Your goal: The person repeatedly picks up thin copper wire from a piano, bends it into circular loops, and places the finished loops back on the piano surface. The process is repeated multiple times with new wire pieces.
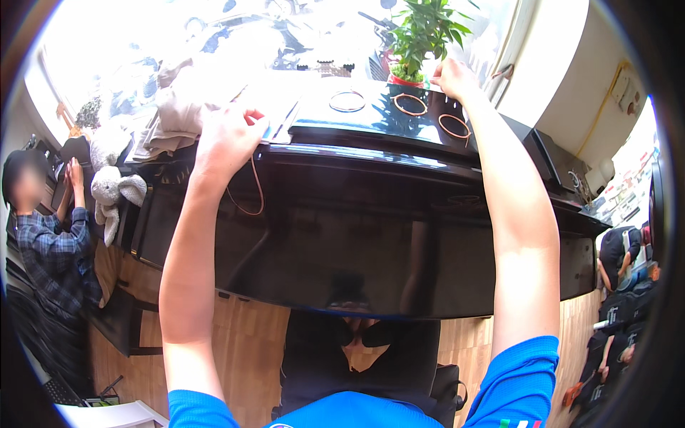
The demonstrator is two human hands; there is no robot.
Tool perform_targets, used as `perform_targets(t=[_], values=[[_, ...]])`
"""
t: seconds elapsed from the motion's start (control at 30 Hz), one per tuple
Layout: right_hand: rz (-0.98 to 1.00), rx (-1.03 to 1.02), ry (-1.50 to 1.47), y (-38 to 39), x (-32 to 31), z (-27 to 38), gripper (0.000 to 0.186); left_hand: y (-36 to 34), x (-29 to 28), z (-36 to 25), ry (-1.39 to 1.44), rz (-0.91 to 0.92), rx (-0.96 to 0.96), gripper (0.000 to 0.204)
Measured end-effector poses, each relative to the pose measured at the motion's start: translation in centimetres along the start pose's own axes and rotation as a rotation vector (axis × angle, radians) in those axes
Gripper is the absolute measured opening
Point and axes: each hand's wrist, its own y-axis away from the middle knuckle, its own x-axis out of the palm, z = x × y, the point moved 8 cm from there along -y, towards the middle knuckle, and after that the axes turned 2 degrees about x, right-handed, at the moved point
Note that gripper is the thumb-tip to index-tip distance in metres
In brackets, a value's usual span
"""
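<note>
My left hand (232,135) is closed at the back left of a glossy black piano-like top (314,135), beside pale flat sheets (285,107); a thin copper-coloured cord (262,200) hangs from it in a loop over the front edge. My right hand (454,77) reaches to the back right, fingers curled by the potted plant's (407,78) red rim; what they hold, if anything, I cannot make out. Between my hands lie three thin rings or coils (411,95), spaced in a row on the shiny top.
Folded beige cloth (178,100) and a grey plush rabbit (114,185) sit at left. A person in a checked shirt (53,242) sits beyond them, hands raised. At far right are other people (614,257) and black bags. A bright window backs the top.
</note>
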Motion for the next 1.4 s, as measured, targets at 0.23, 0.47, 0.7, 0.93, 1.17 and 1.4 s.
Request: perform_targets(t=[0.23, 0.47, 0.7, 0.93, 1.17, 1.4], values=[[-0.02, 0.152, 0.194, -2.2, 2.6, -5.8, 0.023, -1.2, 1.6, -2.9, -0.101, 0.183, -0.025, 0.03], [-0.061, 0.168, -0.037, -0.1, -0.2, -0.9, 0.022, -3.0, 2.2, -3.0, -0.159, 0.133, 0.006, 0.036], [-0.062, -0.016, 0.112, -3.1, 2.7, -1.5, 0.009, -2.8, 3.2, -3.0, 0.073, 0.338, -0.116, 0.032], [-0.098, 0.068, 0.129, -5.6, 5.5, -9.2, 0.013, -1.3, 2.7, -3.5, 0.129, 0.354, 0.154, 0.03], [0.047, 0.056, 0.078, -3.6, 3.4, -6.2, 0.021, -0.1, 1.6, -3.0, 0.323, 0.302, 0.109, 0.029], [-0.009, -0.018, -0.164, 2.9, -3.5, -3.9, 0.035, 0.0, 1.6, -3.5, 0.299, 0.284, 0.043, 0.03]])
